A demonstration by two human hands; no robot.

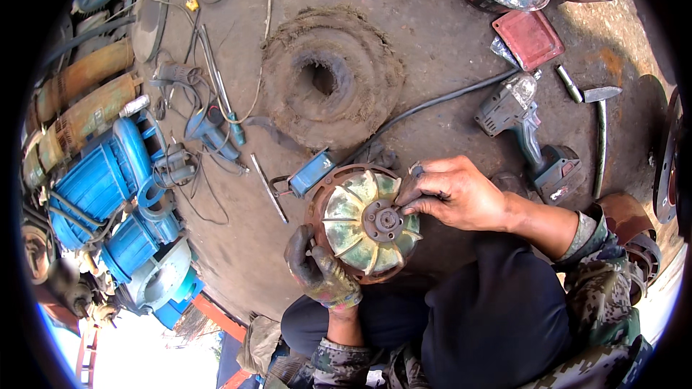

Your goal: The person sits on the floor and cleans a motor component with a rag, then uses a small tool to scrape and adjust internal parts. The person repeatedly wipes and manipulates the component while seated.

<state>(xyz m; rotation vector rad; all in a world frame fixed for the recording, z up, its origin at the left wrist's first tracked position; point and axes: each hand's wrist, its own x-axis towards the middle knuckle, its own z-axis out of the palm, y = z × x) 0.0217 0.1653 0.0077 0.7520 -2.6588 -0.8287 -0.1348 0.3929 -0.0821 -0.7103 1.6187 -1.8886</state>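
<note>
A round, ribbed metal cover (344, 225) with worn green paint, a rusty outer flange and a dark bolted hub (383, 222) stands in front of my knees. My left hand (324, 274), in a dirty glove, is closed at the flange's left edge, with thumb and fingers gripping the rim. On the opposite side, my bare right hand (461, 193) has its blackened fingertips pinched together at the upper right edge of the cover. Whatever lies between those fingertips is hidden.
Beyond the cover sits a dirt-caked round base (328, 79). A blue angle grinder (311, 173) lies close by. To the right are a cordless impact wrench (530, 133), a hammer (601, 130) and a red tray (528, 39). Blue pump housings (97, 180) and cables fill the left.
</note>
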